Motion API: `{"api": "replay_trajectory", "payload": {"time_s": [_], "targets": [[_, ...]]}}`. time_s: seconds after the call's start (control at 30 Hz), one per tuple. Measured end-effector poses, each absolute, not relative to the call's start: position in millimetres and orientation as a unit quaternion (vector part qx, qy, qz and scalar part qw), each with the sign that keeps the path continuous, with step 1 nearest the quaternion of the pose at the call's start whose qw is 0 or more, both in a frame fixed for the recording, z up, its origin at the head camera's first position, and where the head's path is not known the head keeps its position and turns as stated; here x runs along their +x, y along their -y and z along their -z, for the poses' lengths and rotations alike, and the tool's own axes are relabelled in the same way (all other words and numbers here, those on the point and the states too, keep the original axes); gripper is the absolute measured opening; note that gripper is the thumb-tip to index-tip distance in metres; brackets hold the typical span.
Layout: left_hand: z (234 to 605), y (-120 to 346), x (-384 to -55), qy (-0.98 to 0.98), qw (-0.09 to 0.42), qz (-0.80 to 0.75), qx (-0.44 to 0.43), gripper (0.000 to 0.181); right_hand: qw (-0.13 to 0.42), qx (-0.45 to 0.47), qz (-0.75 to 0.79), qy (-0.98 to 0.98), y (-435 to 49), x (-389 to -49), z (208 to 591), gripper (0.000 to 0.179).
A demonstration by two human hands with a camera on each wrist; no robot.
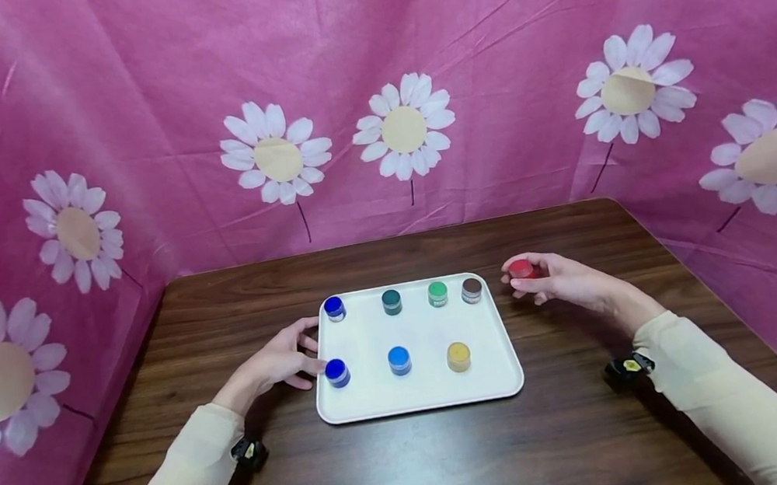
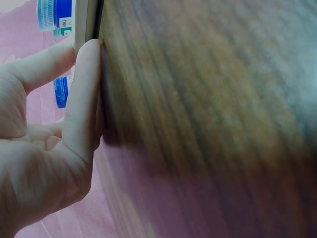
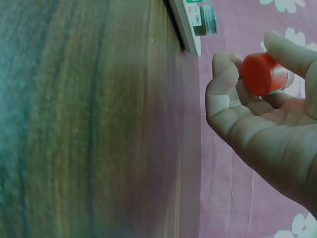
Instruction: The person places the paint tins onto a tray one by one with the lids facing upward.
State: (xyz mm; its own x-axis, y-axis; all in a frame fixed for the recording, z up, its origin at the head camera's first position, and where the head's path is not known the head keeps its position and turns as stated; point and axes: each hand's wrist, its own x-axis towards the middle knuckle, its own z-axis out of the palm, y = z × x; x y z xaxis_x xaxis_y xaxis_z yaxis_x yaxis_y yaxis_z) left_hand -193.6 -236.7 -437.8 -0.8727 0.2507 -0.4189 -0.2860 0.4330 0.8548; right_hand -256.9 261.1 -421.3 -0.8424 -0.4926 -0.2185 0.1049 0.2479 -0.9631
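My right hand holds a small red-lidded paint jar between thumb and fingers, over the table beyond the tray's right edge. In the right wrist view the jar's red side shows between the curled fingers and the thumb. My left hand touches the left rim of a white rectangular tray, its fingers fairly straight. The thumb tip lies beside a dark blue jar. In the left wrist view, fingertips meet the tray's edge.
Along the tray's back stand another dark blue jar, a dark green jar, a green jar and a brown jar. Nearer are a light blue jar and a yellow jar. A pink daisy curtain surrounds the wooden table.
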Motion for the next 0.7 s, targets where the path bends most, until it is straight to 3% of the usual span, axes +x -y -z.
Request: {"api": "replay_trajectory", "payload": {"time_s": [0.7], "targets": [[436.6,236.1,-193.0,-0.810,0.252,-0.529,-0.022,0.088,0.255,-0.172,0.520,-0.797,-258.1,-247.3,421.6,0.052]]}}
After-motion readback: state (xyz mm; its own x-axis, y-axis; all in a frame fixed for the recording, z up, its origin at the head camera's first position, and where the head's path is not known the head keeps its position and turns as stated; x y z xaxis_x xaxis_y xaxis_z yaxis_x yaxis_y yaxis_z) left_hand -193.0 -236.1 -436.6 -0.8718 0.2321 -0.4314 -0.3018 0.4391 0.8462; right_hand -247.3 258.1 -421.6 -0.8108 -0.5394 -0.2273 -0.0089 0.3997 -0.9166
